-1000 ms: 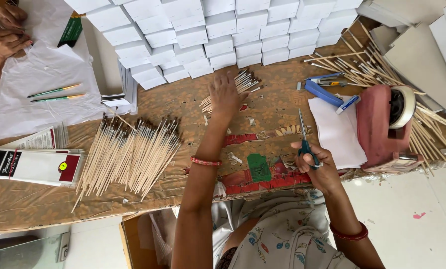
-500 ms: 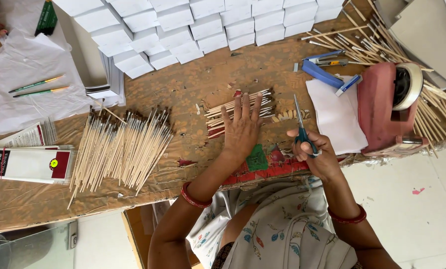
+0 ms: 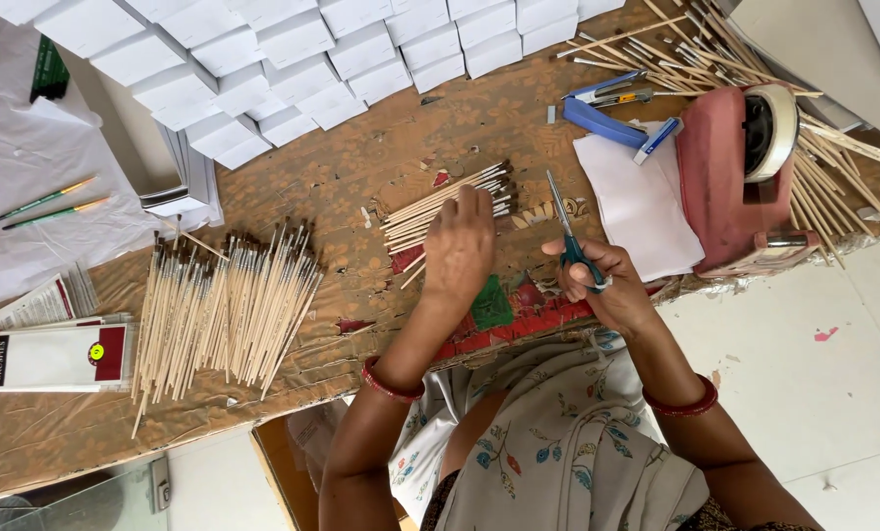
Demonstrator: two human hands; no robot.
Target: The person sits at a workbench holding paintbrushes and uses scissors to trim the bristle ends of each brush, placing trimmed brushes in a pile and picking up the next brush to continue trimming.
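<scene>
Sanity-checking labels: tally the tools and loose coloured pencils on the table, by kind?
Scissors, in the right hand: 1
Tape dispenser: 1
Blue stapler: 1
Green pencils on the white sheet: 2
Total: 5
Brushes left out: too many to count; the left hand rests on a small bundle.

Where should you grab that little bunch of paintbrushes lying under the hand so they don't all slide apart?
Probably around the middle of the small bunch of paintbrushes, coming from above with fingers on both long sides. They lie flat on the table, roughly parallel, dark bristle tips pointing up-right, so a mid-handle squeeze should gather them evenly. The left hand already rests there; the right hand holds scissors.
</scene>
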